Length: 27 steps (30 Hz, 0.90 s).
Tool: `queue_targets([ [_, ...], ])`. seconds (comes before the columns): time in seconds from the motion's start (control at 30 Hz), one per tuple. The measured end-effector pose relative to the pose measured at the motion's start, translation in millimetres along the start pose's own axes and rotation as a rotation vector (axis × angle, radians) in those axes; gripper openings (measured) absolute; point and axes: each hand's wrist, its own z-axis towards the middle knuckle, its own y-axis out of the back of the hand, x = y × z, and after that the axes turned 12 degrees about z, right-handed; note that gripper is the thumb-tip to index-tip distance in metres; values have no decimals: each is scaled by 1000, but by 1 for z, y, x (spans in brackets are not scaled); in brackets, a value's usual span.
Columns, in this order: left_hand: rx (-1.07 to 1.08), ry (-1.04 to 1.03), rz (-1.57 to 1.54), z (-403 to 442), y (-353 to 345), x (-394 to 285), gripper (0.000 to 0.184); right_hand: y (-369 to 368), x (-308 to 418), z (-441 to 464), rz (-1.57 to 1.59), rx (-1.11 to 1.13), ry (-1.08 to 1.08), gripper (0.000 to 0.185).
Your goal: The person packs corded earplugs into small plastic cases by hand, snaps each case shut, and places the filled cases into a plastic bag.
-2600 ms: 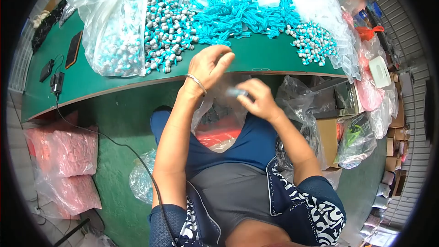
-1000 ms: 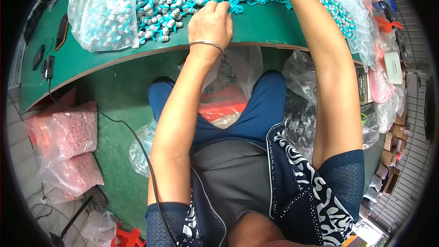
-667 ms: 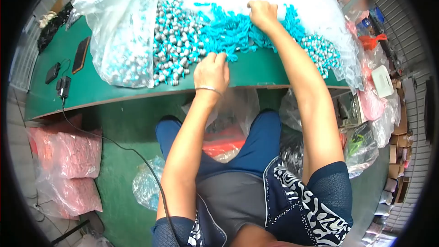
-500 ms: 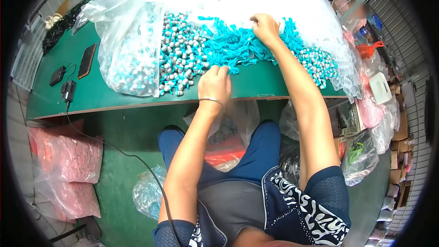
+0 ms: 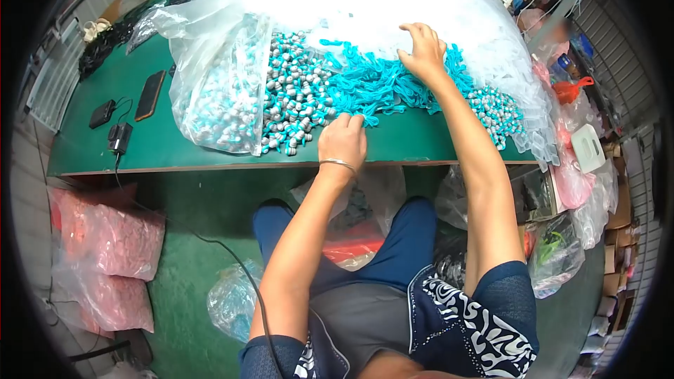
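Note:
My left hand [image 5: 342, 142] is closed just above the table's front edge, its fingers curled together. Whatever they pinch is hidden by the hand. Just beyond it are the turquoise cords [image 5: 382, 84], heaped in loose bundles. Over the far side of these cords hovers my right hand [image 5: 426, 55], thumb and fingers apart, close to a big glaring heap of clear plastic pieces [image 5: 484, 56]. Silver-grey and turquoise bead-like parts [image 5: 295, 91] lie to the left of the cords. A smaller pile of similar parts [image 5: 495, 111] lies by my right forearm.
On the green table [image 5: 144, 144], a clear plastic bag [image 5: 210, 91] of bead-like parts stands at left. Left of it are a phone [image 5: 150, 95] and a black adapter [image 5: 120, 138] with a cable. Bags of pink items [image 5: 116, 253] sit on the floor.
My right hand has spread its fingers and shifted slightly relative to the cords. My left hand stays closed near the table edge. The whole view has shifted a little.

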Motion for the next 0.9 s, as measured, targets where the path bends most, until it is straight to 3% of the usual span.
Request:
queue_targets([
  [0.07, 15, 12, -10, -2, 0, 0, 19, 16, 14, -17, 222, -119, 124, 45],
  [0.2, 37, 46, -59, -3, 0, 5, 20, 45, 44, -79, 292, 112, 221, 35],
  [0.4, -74, 54, 474, 19, 21, 8, 23, 43, 56, -150, 248, 248, 266, 34],
  [0.5, -15, 66, 661, 29, 13, 23, 9, 52, 56, -154, 282, 268, 308, 38],
  [0.57, -54, 26, 669, 30, 7, 29, 8, 56, 50, -157, 317, 306, 309, 45],
  [0.77, -30, -36, 620, 25, 15, 24, 7, 68, 39, -170, 434, 275, 155, 40],
  [0.9, -47, -58, 282, 16, 31, 8, 12, 68, 43, -177, 429, 244, 84, 30],
])
